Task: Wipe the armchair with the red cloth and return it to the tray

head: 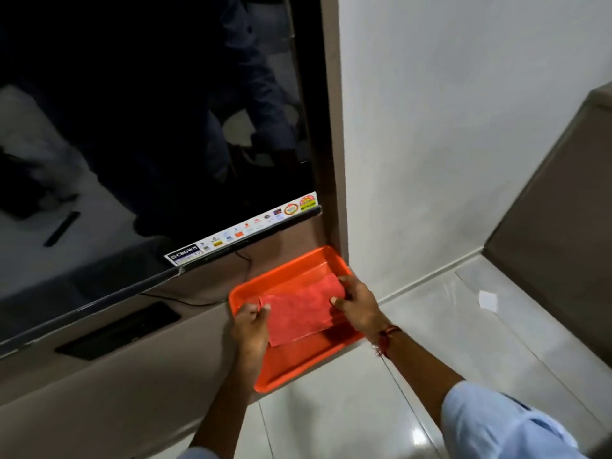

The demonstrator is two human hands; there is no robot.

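Note:
A folded red cloth (299, 309) lies flat in an orange tray (291, 366) at the right end of a beige TV shelf. My left hand (251, 324) pinches the cloth's left corner between thumb and fingers. My right hand (356, 304) grips the cloth's right edge, fingers curled over it. Both forearms reach in from the bottom of the view. The armchair is not in view.
A large dark television (149, 144) hangs just above and left of the tray, with a black box (119, 329) on the shelf (99, 392) under it. A white wall (447, 127) stands right of the tray. Glossy floor tiles (463, 342) lie below, and a brown upholstered panel (563, 226) at far right.

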